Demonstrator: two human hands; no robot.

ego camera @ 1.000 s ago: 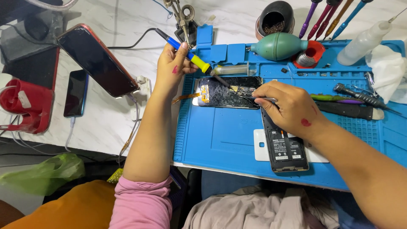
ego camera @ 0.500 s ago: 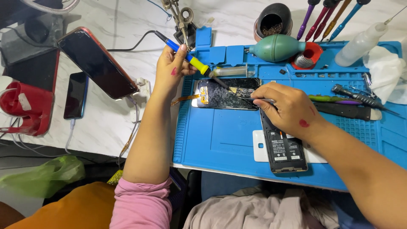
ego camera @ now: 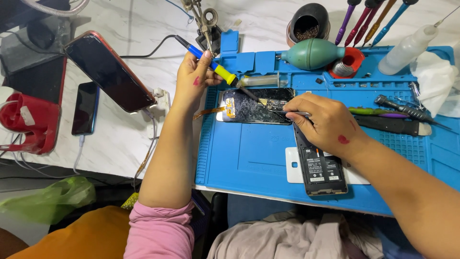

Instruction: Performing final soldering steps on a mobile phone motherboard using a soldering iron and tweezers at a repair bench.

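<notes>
we see the left hand point(ego camera: 191, 79) with its fingers point(ego camera: 207, 58) curled tight around the blue and yellow handle of a soldering iron point(ego camera: 218, 71), gripped like a pen; the black cord runs off toward the back of the white marble counter point(ego camera: 124, 139), and the dark tip slants down onto the opened black phone with a cracked surface point(ego camera: 254, 106). that phone lies flat near the back left part of the blue silicone work mat point(ego camera: 258, 153), which covers the right side of the counter up to its front edge. an orange flex strip point(ego camera: 208, 113) sticks out of the phone's left end.

the right hand point(ego camera: 326, 124) rests on the mat just right of the phone, its fingers point(ego camera: 299, 106) pinched shut on thin metal tweezers point(ego camera: 282, 113) whose points touch the phone's upper right area, close beside the iron's tip. the heel of this hand lies over a second dark phone body with a labelled black battery point(ego camera: 320, 165), which sits near the mat's front edge on a white rectangular back cover point(ego camera: 293, 165).

along the mat's back edge we see a green rubber air blower point(ego camera: 311, 53), and at the back right corner a clear squeeze bottle point(ego camera: 407, 48). on the left part of the counter lies a black phone in a red case point(ego camera: 108, 72).
</notes>
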